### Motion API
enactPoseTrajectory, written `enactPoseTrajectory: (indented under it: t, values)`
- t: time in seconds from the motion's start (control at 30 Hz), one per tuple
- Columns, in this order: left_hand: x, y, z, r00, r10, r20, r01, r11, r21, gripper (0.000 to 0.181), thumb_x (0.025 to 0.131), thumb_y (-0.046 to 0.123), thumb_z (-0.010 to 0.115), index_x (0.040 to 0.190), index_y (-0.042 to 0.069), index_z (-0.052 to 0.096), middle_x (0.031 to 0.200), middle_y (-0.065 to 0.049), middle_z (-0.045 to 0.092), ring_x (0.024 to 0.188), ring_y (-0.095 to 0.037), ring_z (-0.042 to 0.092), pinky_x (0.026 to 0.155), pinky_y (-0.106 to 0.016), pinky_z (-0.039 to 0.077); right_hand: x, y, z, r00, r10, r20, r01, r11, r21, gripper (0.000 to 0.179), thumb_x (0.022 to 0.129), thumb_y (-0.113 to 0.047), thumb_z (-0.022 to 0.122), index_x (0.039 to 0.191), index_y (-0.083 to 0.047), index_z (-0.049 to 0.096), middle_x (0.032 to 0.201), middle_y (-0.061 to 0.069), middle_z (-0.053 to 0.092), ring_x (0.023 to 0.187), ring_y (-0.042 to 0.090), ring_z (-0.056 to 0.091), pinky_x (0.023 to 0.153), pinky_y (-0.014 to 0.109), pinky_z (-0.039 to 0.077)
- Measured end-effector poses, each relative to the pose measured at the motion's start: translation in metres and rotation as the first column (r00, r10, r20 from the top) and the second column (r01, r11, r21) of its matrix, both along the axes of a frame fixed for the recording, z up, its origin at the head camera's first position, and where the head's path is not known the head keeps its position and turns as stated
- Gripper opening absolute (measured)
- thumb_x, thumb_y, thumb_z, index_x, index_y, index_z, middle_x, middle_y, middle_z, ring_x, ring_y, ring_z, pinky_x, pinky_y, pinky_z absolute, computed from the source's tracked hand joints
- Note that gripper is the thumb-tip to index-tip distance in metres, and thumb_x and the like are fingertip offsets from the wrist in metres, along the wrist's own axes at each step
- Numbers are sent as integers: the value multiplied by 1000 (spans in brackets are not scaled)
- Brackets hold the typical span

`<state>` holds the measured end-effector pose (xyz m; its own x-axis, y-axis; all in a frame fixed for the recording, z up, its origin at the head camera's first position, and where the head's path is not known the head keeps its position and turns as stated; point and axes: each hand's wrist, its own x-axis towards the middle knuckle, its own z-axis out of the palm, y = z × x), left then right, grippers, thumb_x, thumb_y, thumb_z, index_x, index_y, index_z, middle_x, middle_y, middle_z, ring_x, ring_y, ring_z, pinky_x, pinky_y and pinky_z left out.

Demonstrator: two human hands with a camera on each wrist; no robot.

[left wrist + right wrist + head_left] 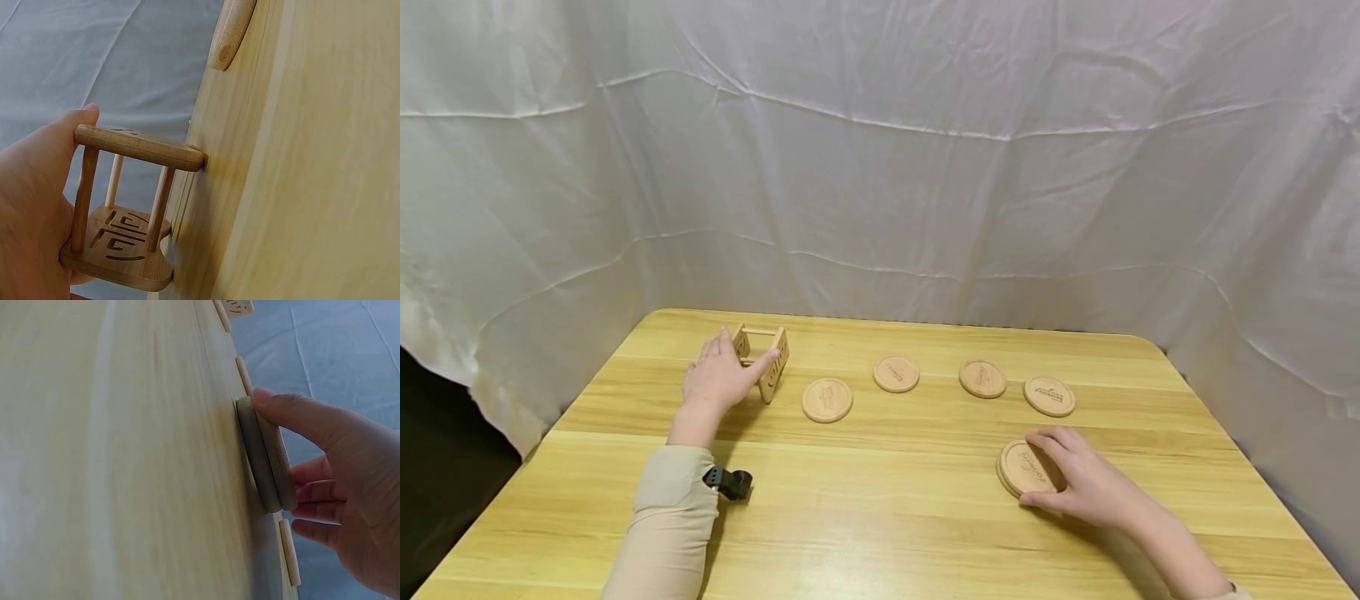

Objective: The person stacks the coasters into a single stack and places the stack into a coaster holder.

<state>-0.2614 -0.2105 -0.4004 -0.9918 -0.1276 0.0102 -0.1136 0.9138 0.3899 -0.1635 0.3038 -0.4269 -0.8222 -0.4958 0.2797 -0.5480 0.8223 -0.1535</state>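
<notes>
At the table's left, my left hand grips a small wooden coaster holder, thumb on one end panel and fingers at the other. The left wrist view shows this coaster holder with cut-out panels joined by round rods and no coaster between them. Toward the right front, my right hand holds the edges of a round wooden coaster between thumb and fingers. This coaster lies over a second coaster, the two stacked on the table, as the right wrist view shows.
Single round coasters lie flat across the table's middle: one near the holder, one farther back, then one and another toward the right. A pale curtain hangs behind the wooden table.
</notes>
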Motion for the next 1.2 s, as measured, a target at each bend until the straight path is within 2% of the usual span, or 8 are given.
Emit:
enactPoseTrajectory:
  t: [0.37, 0.6, 0.97, 1.2]
  values:
    - [-1, 0, -2, 1000, -1, -4, 1, 1000, 0, 118, 85, 83, 28, 152, -9, 1, 158, -33, 9, 147, -50, 12, 116, -69, 16, 2, -1, 3, 999, -16, 39, 16, 1000, -1, 84, 72, -58, 78, 127, 2, 58, 123, 8, 58, 114, 24, 56, 96, 47, 51]
    - [-1, -1, -1, 1000, -1, 5, 1, 1000, 2, 118, 85, 84, 28, 152, -9, -2, 159, -32, 7, 147, -50, 11, 116, -69, 15, 1, 0, 13, 997, -33, 76, 33, 999, -7, 84, 75, -59, 74, 131, 1, 56, 126, 11, 57, 117, 29, 54, 97, 52, 49]
    - [-2, -1, -2, 1000, -1, 4, 1, 1000, -3, 120, 84, 85, 27, 152, -9, -1, 159, -32, 7, 147, -50, 11, 115, -69, 15, -7, 3, 30, 1000, 16, 7, -16, 998, -56, 76, 75, -40, 82, 131, 3, 55, 127, 19, 55, 116, 37, 54, 92, 57, 50]
    - [-3, 0, -3, 1000, 3, 2, -3, 1000, 1, 118, 84, 84, 27, 152, -8, -2, 160, -31, 3, 148, -49, 7, 116, -69, 13, -16, 5, 38, 1000, -3, 22, 5, 995, -101, 73, 78, -38, 80, 135, 0, 52, 130, 19, 52, 119, 41, 50, 93, 63, 47]
